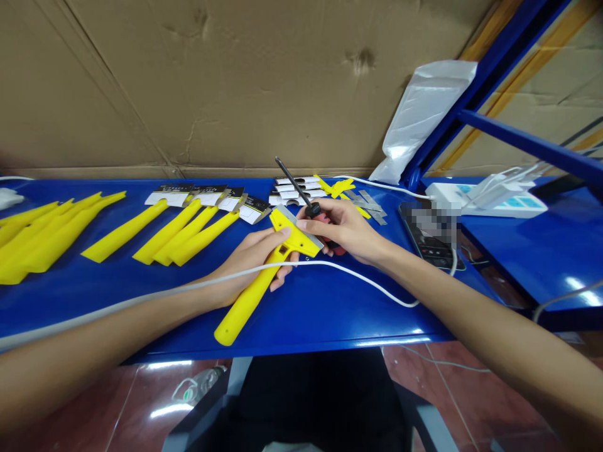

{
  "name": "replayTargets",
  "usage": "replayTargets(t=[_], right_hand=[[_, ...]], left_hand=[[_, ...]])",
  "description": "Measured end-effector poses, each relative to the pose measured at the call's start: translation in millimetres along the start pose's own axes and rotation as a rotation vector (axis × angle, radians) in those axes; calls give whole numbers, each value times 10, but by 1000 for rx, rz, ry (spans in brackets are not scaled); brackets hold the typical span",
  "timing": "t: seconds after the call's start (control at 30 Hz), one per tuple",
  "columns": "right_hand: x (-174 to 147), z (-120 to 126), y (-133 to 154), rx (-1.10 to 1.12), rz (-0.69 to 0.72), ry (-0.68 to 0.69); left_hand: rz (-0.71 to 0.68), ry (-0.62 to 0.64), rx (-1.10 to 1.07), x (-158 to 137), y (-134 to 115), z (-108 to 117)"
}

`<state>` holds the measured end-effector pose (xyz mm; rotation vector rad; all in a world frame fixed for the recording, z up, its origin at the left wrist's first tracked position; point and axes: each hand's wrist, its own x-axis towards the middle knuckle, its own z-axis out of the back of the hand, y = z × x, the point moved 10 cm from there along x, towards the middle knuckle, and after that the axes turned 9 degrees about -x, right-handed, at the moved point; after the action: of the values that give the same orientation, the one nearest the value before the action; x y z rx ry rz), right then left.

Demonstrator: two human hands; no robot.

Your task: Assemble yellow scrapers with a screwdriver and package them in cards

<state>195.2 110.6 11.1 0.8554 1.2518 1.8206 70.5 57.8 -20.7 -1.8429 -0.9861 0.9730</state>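
A yellow scraper [254,295] with a metal blade along its head is held tilted above the blue table, its handle pointing down to the left. My left hand [252,260] is closed around the scraper near its neck, thumb on the yellow head. My right hand [351,229] is closed on a screwdriver [325,220] with a red and black handle, its shaft pointing up and left, away from the scraper. Fingers of this hand also touch the blade end of the scraper head. Just below the head, a small dark speck shows, too small to name.
Several yellow scrapers with card sleeves [188,232] and bare yellow handles [61,232] lie to the left. Behind my hands are card sleeves [294,188], yellow pieces [342,186] and metal blades [372,204]. A white cable [367,285] crosses in front; a phone [428,238] and power strip [499,198] lie right.
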Motion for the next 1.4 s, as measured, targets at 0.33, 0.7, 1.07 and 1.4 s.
replayTargets(t=[0.33, 0.7, 1.07, 1.4], right_hand=[[9, 2, -6, -8, 35, 10], [8, -18, -1, 11, 24, 36], [48, -19, -52, 73, 40, 25], [42, -17, -49, 71, 29, 20]], left_hand=[[-4, 0, -17, -1, -4, -5], [2, -8, -17, 6, 14, 14], [3, 8, -5, 10, 37, 44], [-19, 23, 4, 0, 8, 18]])
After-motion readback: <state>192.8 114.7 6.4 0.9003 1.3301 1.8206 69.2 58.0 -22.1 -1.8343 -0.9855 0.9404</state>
